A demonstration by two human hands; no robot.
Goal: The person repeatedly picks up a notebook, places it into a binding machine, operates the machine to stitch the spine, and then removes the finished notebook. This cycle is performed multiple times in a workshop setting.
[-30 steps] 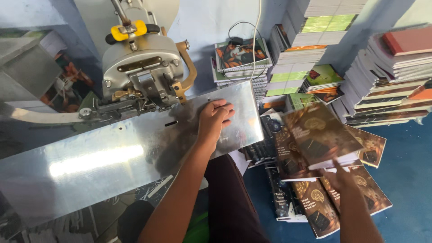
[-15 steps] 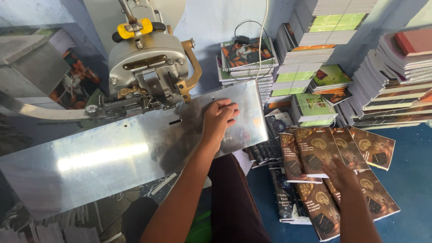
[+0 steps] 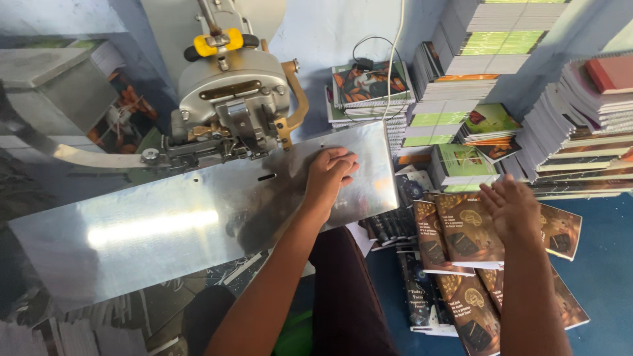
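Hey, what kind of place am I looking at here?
Probably a small book bindery or print workshop: a grey metal stitching machine over a shiny steel work plate, tall stacks of booklets, and brown-covered booklets on the floor.

There is one view only, from a camera on the person's head. It looks steeply down and forward, close to the metal table [image 3: 165, 224] and the brown booklets [image 3: 465, 227] on the blue floor [image 3: 603, 283].

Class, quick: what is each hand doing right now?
Left hand: fingers curled, resting on the metal plate, holding nothing.
Right hand: open, over the brown booklets, holding nothing.
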